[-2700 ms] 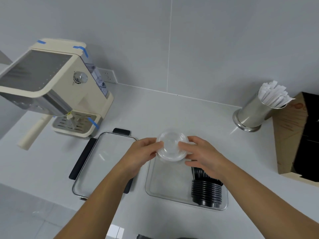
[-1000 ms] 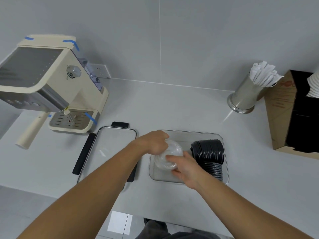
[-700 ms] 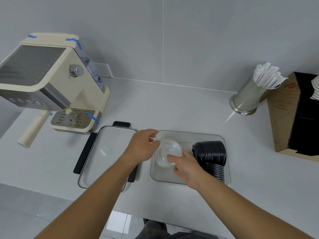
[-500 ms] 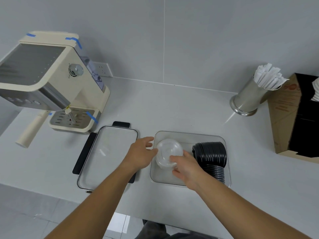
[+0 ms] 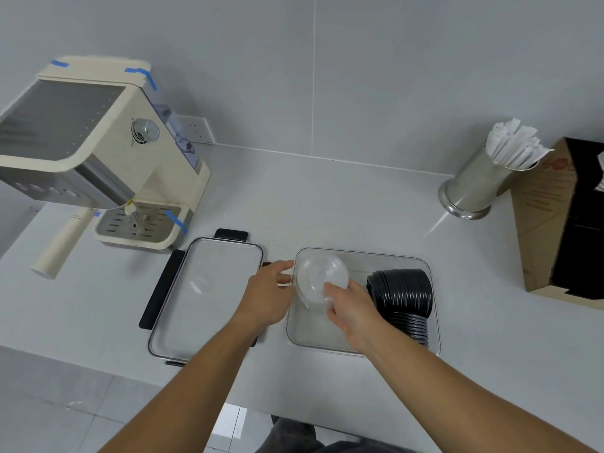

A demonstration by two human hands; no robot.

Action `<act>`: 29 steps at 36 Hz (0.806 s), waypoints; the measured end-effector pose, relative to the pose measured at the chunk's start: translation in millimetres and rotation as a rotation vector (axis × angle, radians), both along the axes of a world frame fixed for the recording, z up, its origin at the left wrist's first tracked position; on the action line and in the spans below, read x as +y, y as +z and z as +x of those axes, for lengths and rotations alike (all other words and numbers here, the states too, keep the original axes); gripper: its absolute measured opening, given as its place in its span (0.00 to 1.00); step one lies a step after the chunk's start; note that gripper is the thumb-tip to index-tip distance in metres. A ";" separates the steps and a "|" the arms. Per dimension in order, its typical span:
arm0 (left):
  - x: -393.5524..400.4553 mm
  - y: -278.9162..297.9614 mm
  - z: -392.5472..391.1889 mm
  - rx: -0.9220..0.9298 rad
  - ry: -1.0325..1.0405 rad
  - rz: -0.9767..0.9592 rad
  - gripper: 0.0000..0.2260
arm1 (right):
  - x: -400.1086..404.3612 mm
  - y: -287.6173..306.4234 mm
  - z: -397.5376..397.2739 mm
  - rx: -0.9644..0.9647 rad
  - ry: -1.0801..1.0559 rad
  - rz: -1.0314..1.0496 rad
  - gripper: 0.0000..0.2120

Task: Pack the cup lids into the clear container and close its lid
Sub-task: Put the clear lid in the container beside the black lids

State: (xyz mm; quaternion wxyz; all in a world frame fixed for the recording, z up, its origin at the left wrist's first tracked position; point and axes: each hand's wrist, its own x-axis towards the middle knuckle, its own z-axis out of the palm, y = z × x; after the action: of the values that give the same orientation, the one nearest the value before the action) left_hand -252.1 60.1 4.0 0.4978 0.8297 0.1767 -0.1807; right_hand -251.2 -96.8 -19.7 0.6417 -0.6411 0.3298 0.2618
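Note:
A clear rectangular container (image 5: 385, 255) sits on the grey counter. A row of black cup lids (image 5: 403, 297) lies along its right side. A stack of clear cup lids (image 5: 322, 277) rests tilted in the container's left half. My right hand (image 5: 351, 307) grips this clear stack from the near side. My left hand (image 5: 269, 294) is beside the container's left wall, fingers apart, just off the stack. The container's clear lid (image 5: 209, 291) with black latches lies flat to the left.
A cream espresso machine (image 5: 98, 152) stands at the back left. A steel cup of wrapped straws (image 5: 483, 178) and a brown cardboard box (image 5: 562, 220) are at the back right. The counter's front edge (image 5: 98, 361) runs just below the lid.
The clear lid stack went from above the container's rim down into its left half. My left hand has come off the stack and drawn left; my right hand still holds it.

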 end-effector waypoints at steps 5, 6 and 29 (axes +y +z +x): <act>-0.3 -0.3 -1.2 -0.007 0.002 -0.003 0.21 | -3.5 2.8 -1.0 0.024 0.026 0.018 0.16; -0.4 -0.2 -1.3 -0.007 0.001 -0.003 0.21 | -4.3 3.1 -2.1 0.026 0.028 0.021 0.16; -7.6 0.5 -12.2 -0.091 -0.038 -0.009 0.21 | -16.8 5.3 -11.6 0.015 0.090 0.057 0.13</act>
State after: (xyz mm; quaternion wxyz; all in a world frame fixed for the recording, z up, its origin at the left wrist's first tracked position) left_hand -264.3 52.5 4.5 0.5053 0.8381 0.1372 -0.1531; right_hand -262.8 -113.5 -14.4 0.6449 -0.6346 0.2978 0.3045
